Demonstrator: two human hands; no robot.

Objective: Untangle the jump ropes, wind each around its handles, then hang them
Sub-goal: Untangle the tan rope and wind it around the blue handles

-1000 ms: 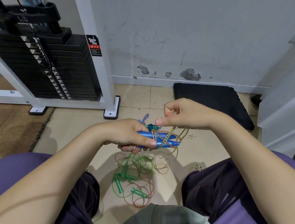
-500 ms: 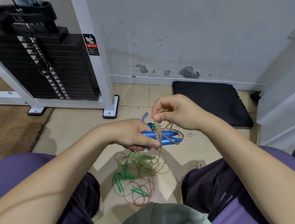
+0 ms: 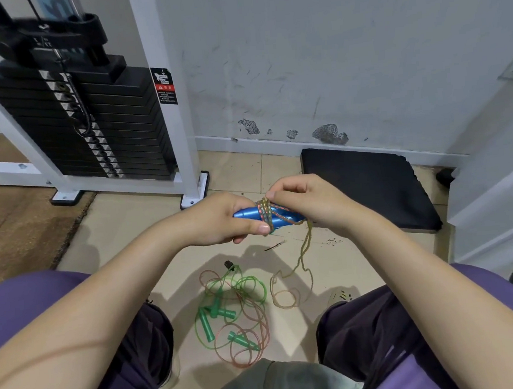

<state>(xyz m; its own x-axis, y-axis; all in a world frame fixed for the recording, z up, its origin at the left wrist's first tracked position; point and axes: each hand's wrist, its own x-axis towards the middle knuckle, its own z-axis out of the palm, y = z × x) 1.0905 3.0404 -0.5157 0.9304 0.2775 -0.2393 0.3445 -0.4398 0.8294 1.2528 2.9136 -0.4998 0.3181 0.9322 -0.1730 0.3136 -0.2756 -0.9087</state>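
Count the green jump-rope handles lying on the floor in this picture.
3 clearly show: two close together at the pile's left, green handle and green handle, and a third green handle nearer the person. Another may hide under the tangled loops.

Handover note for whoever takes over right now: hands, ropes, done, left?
Left hand: grips the blue handles, thumb pinning the wraps.
Right hand: fingers pinch the multicolour rope at the handles, mid-wrap.
Done: several turns wound on; the rest trails to a loose loop on the floor.
Left: finish this winding, then untangle and wind the green handles and their ropes piled on the floor between the knees. Nothing is hung yet; no hook is in view.
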